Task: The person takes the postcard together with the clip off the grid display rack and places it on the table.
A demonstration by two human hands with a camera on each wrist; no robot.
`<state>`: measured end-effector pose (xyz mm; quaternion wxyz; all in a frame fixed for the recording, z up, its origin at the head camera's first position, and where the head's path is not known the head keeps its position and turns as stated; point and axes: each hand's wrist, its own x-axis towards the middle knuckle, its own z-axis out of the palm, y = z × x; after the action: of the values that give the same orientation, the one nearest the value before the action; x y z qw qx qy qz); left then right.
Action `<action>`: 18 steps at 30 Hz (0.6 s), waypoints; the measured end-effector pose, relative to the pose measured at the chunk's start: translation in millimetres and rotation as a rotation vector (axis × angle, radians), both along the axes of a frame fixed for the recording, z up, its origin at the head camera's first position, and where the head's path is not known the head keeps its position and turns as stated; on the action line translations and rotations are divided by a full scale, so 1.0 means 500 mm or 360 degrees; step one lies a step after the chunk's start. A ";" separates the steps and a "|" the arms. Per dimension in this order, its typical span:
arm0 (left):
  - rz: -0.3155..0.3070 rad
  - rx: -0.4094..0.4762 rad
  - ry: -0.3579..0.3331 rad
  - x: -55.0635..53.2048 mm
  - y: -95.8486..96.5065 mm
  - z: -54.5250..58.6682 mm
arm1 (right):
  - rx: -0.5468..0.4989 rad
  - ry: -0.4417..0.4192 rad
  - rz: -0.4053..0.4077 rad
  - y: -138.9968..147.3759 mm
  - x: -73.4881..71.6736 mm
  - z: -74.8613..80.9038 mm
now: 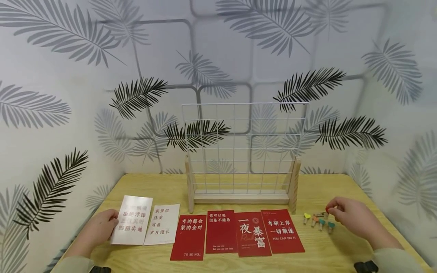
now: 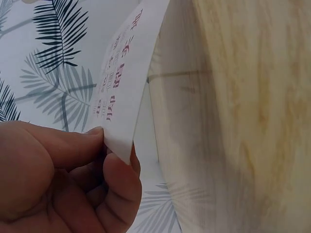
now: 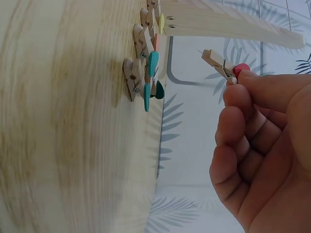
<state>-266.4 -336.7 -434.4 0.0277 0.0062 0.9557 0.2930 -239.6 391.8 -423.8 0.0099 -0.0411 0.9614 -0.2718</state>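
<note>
Left hand (image 1: 99, 227) pinches the glossy white card with red characters (image 1: 132, 219) at its 9 o'clock edge, thumb and fingers curled; judged best kept flat and pinched lightly. Right hand (image 1: 348, 214) pinches a small wooden clothespin with red head (image 3: 224, 67), raised at 2 o'clock from the remaining coloured wooden clothespins (image 1: 319, 221) on the pale wooden table (image 1: 341, 250).

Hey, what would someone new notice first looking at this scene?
Probably the white wire grid standing upright at the back of the wooden table, with four red cards in a row before it. The left hand pinches a white card, while the right hand holds a small wooden clip.
</note>
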 end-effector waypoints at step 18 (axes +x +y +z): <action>-0.0030 -0.0133 -0.0249 -0.016 -0.017 -0.029 | -0.0058 -0.0136 0.0061 0.066 0.003 -0.044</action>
<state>-274.3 -344.9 -448.9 0.1053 -0.0087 0.9619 0.2521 -238.2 424.7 -445.8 0.0554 -0.0480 0.9540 -0.2906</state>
